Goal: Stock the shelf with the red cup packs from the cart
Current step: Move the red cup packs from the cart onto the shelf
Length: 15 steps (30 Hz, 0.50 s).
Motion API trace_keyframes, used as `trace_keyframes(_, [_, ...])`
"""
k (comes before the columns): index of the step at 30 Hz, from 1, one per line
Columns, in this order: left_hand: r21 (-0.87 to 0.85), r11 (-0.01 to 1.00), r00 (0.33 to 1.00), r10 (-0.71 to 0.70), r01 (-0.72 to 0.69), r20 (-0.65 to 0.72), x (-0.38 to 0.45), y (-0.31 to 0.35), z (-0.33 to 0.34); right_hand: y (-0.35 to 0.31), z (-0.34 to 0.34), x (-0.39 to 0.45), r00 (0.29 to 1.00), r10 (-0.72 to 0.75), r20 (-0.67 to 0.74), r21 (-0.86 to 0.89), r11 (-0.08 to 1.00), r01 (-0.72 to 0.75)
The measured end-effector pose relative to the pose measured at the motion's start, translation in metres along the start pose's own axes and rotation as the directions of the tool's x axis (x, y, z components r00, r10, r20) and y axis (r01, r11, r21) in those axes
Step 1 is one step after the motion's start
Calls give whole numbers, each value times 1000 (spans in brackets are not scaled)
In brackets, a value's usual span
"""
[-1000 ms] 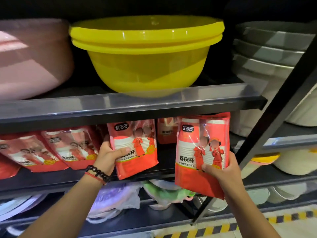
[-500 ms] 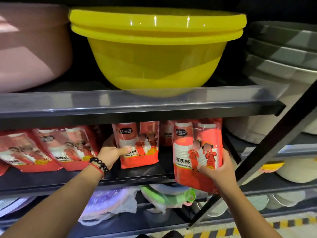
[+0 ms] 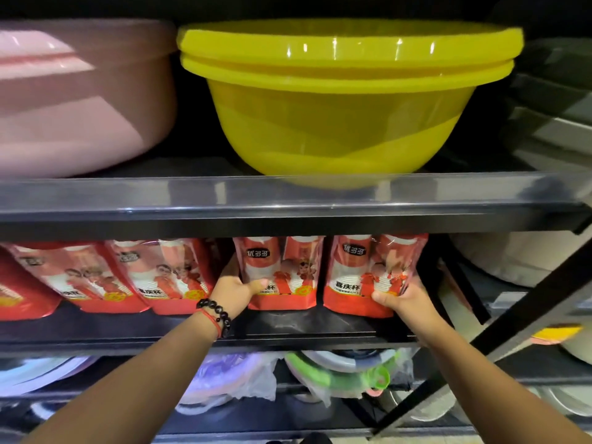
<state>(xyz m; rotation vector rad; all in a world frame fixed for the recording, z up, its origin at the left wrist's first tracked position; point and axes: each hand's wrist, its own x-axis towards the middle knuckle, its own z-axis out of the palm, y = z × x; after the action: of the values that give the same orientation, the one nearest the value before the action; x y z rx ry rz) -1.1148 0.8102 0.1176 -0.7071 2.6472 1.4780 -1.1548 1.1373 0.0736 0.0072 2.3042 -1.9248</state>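
Two red cup packs stand upright on the dark middle shelf (image 3: 288, 330). My left hand (image 3: 235, 291), with bead bracelets at the wrist, grips the left one (image 3: 288, 270) by its left edge. My right hand (image 3: 402, 298) holds the right pack (image 3: 362, 274) at its lower right corner. Both packs rest on the shelf board under the upper shelf's lip. More red packs (image 3: 160, 277) lean in a row to the left. The cart is out of view.
Above, a stack of yellow basins (image 3: 339, 107) and a pink basin (image 3: 64, 100) sit on the upper shelf. Grey basins (image 3: 557, 100) are at the right. A black diagonal brace (image 3: 499, 341) crosses the right side. Bagged plates (image 3: 339, 373) lie on the lower shelf.
Both hands pushed their packs up and back onto the middle shelf. The right pack, held lower in front of the shelf edge before, now stands on the board beside the left one.
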Motion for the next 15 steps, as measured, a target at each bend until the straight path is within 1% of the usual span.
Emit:
trace_keyframes(3, [-16,1000,1000,-5,5,7,7,-8,1,-4,3,5,999,32,-13,-20,999,-32])
trace_keyframes(6, [-76,995,998,65,-65,-2,10,-9,1,-9,6,7,996,92,-1,-14,996,-92])
trace_keyframes(10, [-27,999,998,-31,32,58,10,-9,-2,-15,7,11,983,179,37,-25,984,-178])
trace_keyframes(15, [-55,998,997,-21,25,77,2,-3,0,-12,5,14,972,233,34,-39,972,-232])
